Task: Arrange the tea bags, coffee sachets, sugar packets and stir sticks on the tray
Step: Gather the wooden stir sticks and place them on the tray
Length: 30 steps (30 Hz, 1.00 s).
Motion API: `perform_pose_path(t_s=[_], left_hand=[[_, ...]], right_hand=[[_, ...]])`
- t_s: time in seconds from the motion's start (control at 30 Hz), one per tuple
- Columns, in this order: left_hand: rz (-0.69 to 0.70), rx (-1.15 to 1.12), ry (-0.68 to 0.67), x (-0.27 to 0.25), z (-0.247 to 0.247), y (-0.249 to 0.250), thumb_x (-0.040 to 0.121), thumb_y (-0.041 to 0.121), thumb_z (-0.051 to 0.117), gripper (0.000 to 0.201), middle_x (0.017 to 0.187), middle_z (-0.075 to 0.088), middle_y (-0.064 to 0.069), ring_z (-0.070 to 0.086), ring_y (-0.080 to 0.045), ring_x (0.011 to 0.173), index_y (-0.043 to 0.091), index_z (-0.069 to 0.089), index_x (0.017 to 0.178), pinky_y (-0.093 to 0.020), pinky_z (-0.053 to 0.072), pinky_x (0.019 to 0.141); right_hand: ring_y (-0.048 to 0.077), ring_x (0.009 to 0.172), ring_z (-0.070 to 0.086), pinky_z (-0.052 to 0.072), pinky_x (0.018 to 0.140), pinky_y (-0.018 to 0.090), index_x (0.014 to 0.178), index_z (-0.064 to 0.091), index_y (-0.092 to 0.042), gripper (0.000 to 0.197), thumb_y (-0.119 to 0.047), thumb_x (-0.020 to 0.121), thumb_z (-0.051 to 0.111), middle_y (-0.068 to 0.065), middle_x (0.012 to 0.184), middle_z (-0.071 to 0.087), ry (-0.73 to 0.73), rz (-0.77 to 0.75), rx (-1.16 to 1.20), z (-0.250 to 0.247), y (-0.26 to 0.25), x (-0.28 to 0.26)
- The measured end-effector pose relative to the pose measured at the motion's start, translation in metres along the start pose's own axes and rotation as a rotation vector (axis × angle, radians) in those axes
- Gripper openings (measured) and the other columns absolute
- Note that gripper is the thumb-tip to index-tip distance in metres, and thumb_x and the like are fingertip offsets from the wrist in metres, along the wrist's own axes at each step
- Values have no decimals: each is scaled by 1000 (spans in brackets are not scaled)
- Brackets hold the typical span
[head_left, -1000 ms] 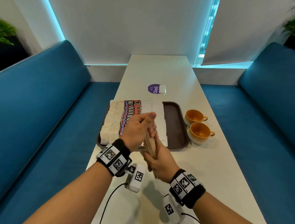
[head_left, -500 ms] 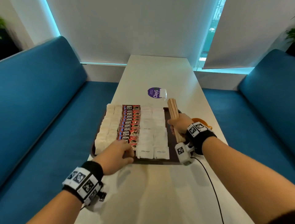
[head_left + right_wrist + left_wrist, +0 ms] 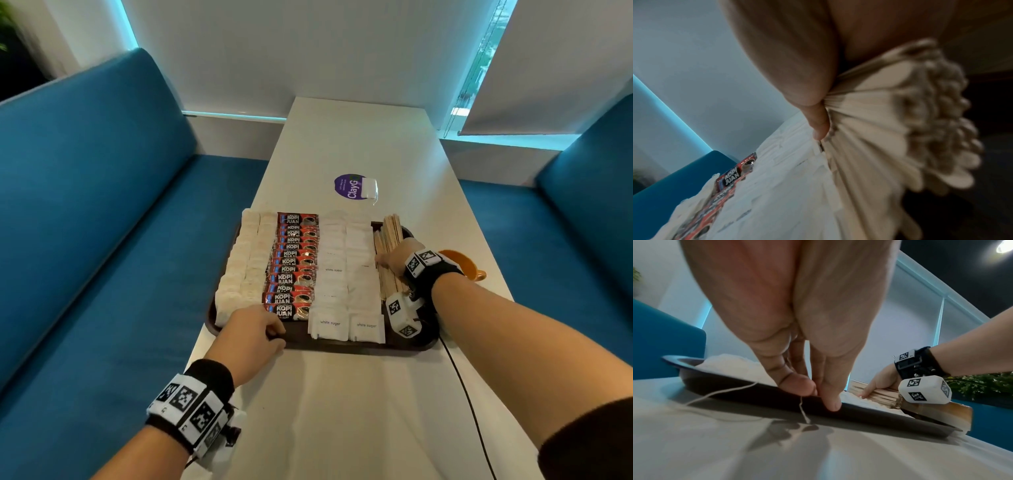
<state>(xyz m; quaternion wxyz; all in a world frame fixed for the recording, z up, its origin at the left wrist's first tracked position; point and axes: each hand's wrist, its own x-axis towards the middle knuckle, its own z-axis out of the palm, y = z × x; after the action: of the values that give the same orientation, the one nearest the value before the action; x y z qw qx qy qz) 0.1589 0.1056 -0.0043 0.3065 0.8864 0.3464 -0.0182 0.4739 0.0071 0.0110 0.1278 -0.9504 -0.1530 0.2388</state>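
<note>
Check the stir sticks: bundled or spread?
Spread. The stir sticks fan out from the right hand, lying along the tray beside the sugar packets.

Wooden stir sticks (image 3: 388,240); glossy foil coffee sachets (image 3: 294,267); smooth dark tray (image 3: 359,344)

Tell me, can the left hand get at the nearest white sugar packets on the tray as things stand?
Probably yes: the left hand rests on the tray rim, the white sugar packets lie just beside it, uncovered, with nothing between.

On your tray (image 3: 359,347), left to right: tea bags (image 3: 245,263), coffee sachets (image 3: 293,267), sugar packets (image 3: 346,274), stir sticks (image 3: 388,236).
</note>
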Motion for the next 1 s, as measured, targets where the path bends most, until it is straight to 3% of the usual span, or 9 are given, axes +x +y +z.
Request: perform_pose_path(t_s=[0.07, 0.13, 0.3, 0.37, 0.57, 0.67, 0.83, 1.0], left_hand=[[-12, -20, -2, 0, -1, 0, 87, 28, 78, 17, 99, 62, 13, 57, 0, 85, 27, 74, 104, -14, 44, 73], [-23, -38, -3, -1, -2, 0, 87, 27, 79, 17, 96, 63, 12, 57, 0, 83, 27, 74, 103, -12, 41, 69], [-23, -41, 0, -1, -1, 1, 88, 26, 78, 17, 96, 63, 12, 56, 1, 82, 26, 74, 105, -9, 37, 65], [-24, -39, 1, -2, -1, 1, 88, 26, 78, 18, 96, 64, 12, 56, 1, 82, 26, 74, 105, -9, 38, 65], [-33, -50, 6, -2, -1, 0, 86, 26, 80, 17, 96, 63, 12, 57, 0, 83, 26, 74, 102, -10, 38, 65], [-31, -43, 9, -1, -1, 1, 86, 26, 80, 17, 96, 62, 13, 56, 1, 82, 27, 74, 102, -9, 37, 64], [-16, -29, 11, -2, -1, 1, 86, 27, 80, 16, 98, 62, 14, 57, 0, 85, 27, 75, 101, -9, 39, 67], [-7, -21, 13, -1, -1, 1, 86, 27, 80, 15, 98, 61, 15, 58, 0, 86, 26, 76, 101, -9, 39, 67]], right_hand=[[24, 85, 64, 50, 65, 31, 109, 58, -5, 51, -52, 92, 68, 11, 102, 67, 16, -6, -57, 0, -1, -1], [21, 76, 60, 45, 57, 28, 104, 59, -5, 50, -52, 90, 71, 9, 93, 64, 43, 2, -82, 0, -1, 0], [14, 58, 51, 36, 47, 25, 76, 50, -9, 42, -40, 91, 74, 3, 71, 55, 122, 0, -62, -3, 3, -1], [13, 58, 50, 36, 47, 25, 74, 50, -10, 40, -37, 91, 74, 2, 70, 54, 135, -17, -84, -6, 4, -4], [17, 66, 57, 54, 62, 26, 89, 59, -6, 14, -17, 99, 57, 5, 77, 55, 110, -84, -199, -9, 5, -10], [16, 61, 53, 42, 51, 24, 79, 54, -9, 18, -14, 96, 56, 6, 76, 55, 143, -87, -177, -10, 2, -14], [16, 60, 53, 46, 59, 27, 74, 52, -12, 20, -16, 92, 60, 4, 74, 55, 190, -129, -229, -13, -3, -14], [16, 64, 53, 38, 51, 24, 98, 64, -10, 7, -12, 94, 58, 3, 81, 57, 156, -151, -234, -5, 4, 1]])
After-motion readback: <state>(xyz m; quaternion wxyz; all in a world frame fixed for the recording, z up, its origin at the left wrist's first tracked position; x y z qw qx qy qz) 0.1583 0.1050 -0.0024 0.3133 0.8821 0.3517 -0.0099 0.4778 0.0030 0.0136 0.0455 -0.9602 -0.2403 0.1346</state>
